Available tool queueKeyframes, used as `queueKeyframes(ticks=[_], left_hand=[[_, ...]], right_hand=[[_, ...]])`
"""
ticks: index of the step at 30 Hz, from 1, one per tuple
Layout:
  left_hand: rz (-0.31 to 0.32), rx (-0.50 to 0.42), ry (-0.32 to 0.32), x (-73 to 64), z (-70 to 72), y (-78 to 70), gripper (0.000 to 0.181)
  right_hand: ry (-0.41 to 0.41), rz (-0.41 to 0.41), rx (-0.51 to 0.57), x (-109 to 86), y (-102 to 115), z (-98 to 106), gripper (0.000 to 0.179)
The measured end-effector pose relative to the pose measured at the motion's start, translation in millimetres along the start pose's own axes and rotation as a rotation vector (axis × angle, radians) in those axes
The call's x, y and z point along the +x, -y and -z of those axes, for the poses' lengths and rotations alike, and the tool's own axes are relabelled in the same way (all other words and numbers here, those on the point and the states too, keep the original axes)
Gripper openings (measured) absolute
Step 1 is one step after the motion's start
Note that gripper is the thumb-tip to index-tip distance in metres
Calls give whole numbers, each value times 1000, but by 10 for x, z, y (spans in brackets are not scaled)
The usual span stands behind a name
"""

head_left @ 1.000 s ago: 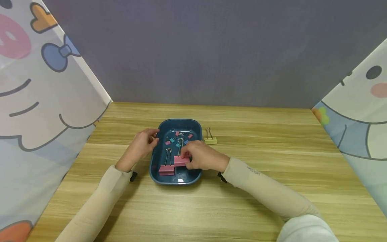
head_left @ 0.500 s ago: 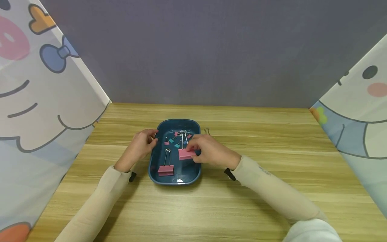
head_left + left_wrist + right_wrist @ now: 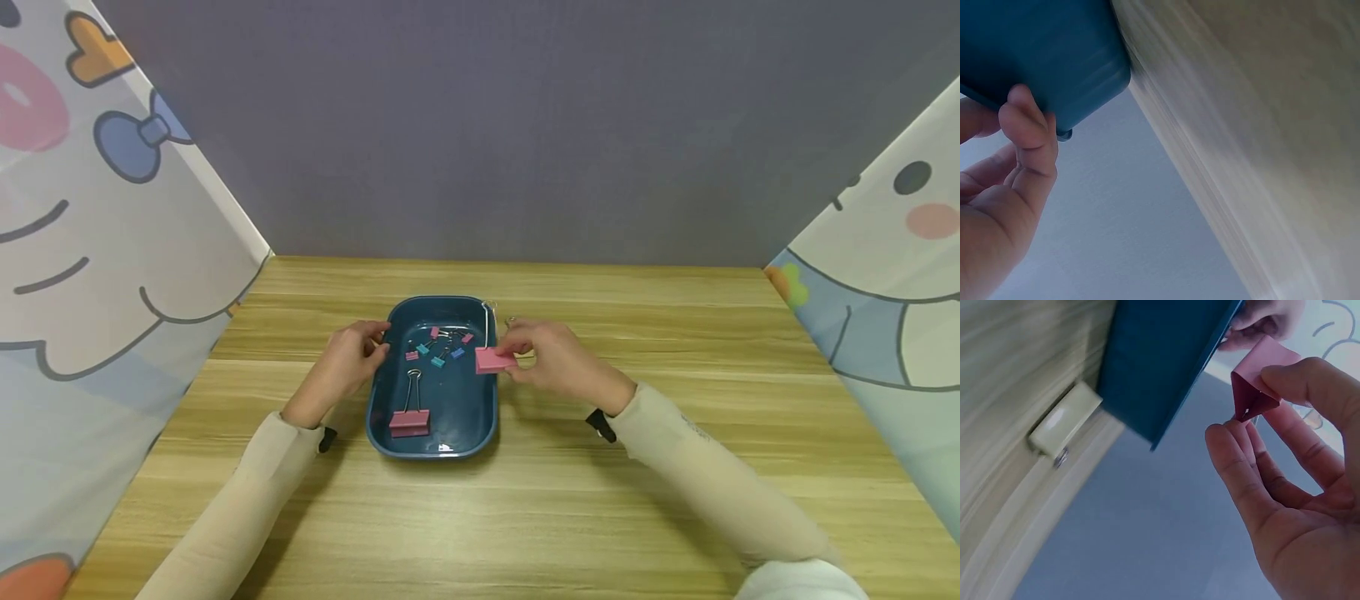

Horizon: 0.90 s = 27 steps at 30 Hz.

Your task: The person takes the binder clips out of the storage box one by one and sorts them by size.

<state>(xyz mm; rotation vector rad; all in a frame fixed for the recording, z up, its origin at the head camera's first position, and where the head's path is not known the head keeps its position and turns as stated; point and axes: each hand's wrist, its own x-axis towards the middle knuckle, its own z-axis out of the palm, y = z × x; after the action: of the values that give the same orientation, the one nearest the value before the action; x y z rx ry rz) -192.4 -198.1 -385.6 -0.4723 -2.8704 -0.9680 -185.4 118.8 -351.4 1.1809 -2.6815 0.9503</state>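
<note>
My right hand (image 3: 558, 358) pinches a large pink binder clip (image 3: 492, 360) between thumb and fingers, raised over the right rim of a blue tray (image 3: 453, 417). In the right wrist view the clip (image 3: 1266, 375) shows its hollow triangular end, with the fingertips at its edges. At the tray's left side, my left hand (image 3: 347, 362) holds the rim, its thumb and fingers bent around it. The left wrist view has the fingertips against the tray's outer wall (image 3: 1085, 69). Another large pink binder clip (image 3: 409, 423) lies in the tray's near left part.
Several small pink, teal and blue binder clips (image 3: 438, 362) lie in the tray's far half. A pale yellow binder clip (image 3: 1066, 419) rests on the wooden table (image 3: 675, 333) just right of the tray, mostly hidden by my right hand in the head view. A grey wall (image 3: 480, 125) stands behind.
My right hand has lifted the large pink binder clip and carried it from the tray's middle right and away to the right rim. The left hand stays at the left rim.
</note>
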Motion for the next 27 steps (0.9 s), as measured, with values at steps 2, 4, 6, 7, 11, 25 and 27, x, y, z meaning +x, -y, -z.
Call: queueKeyframes(ticks=[2, 4, 6, 7, 11, 25, 27], left_hand=[[0, 1, 2, -1, -1, 1, 34], [0, 2, 2, 0, -3, 3, 34], [0, 0, 3, 0, -5, 6, 34], [0, -2, 2, 1, -6, 9, 34], [-10, -3, -12, 0, -10, 15, 33], [-37, 22, -50, -8, -34, 38, 33], [-38, 23, -49, -7, -32, 36, 33]], right_hand=[[-8, -7, -7, -38, -43, 28, 21], [-9, -21, -2, -78, -86, 58, 23], [-11, -30, -6, -114, -134, 83, 23], [-14, -34, -7, -129, -159, 96, 23], [-29, -44, -10, -176, -255, 140, 22], [6, -139, 2, -277, -515, 225, 22], [11, -158, 6, -286, -561, 228, 22]])
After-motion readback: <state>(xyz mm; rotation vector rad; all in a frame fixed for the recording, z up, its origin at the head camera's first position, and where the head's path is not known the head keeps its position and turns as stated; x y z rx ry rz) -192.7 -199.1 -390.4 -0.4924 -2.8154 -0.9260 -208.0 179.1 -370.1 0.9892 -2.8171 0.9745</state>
